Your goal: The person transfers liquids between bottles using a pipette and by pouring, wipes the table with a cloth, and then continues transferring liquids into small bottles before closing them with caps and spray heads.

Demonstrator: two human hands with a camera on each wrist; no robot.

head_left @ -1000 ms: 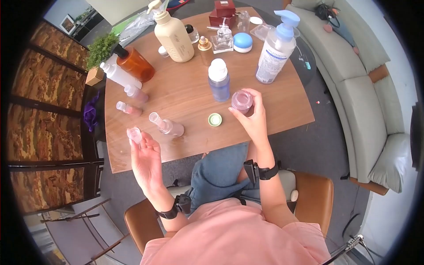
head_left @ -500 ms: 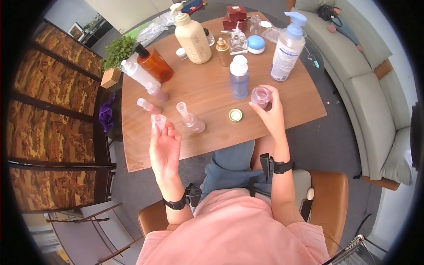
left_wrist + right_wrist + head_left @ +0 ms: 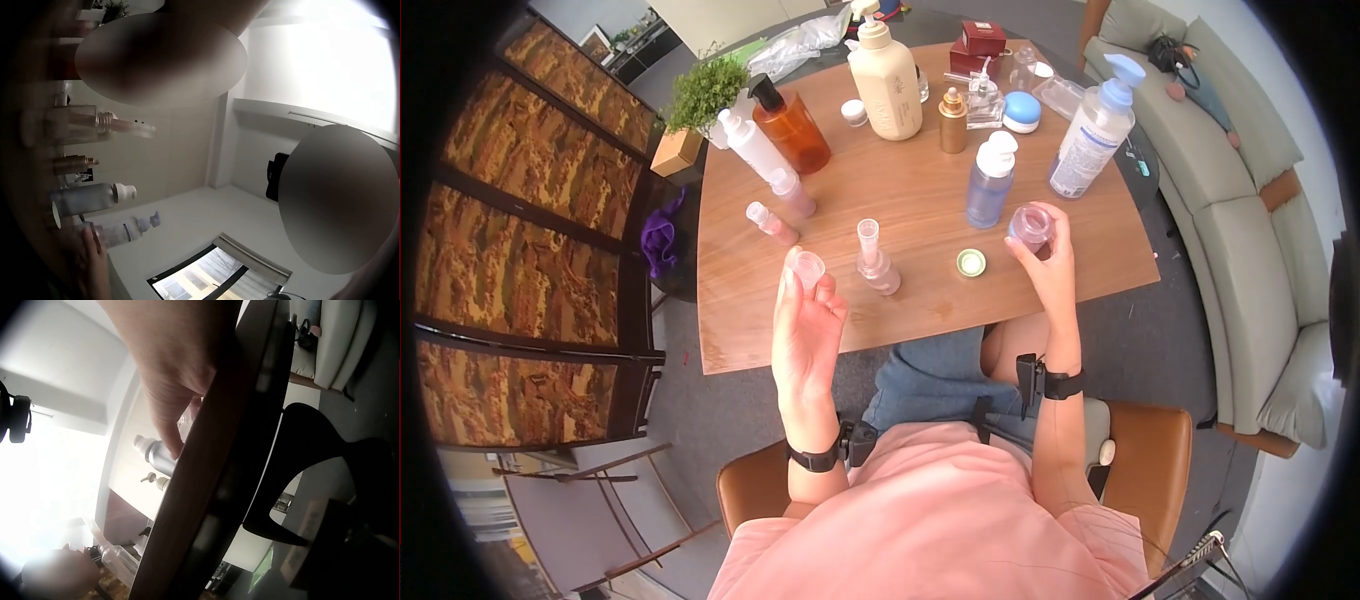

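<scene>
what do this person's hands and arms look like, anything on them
The left hand and right hand wear no gloves. A black wrist strap with a chunky black camera unit circles the left wrist; a similar black band and upright black unit sit on the right. The pink top has short sleeves, leaving both forearms uncovered.

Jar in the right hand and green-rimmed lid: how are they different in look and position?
The jar is held by the right hand, while the green-rimmed lid lies on the table.
The jar is pinkish and see-through; the lid shows white inside its green rim.
The jar has a deep body, but the lid is flat.
Both are round.
</scene>
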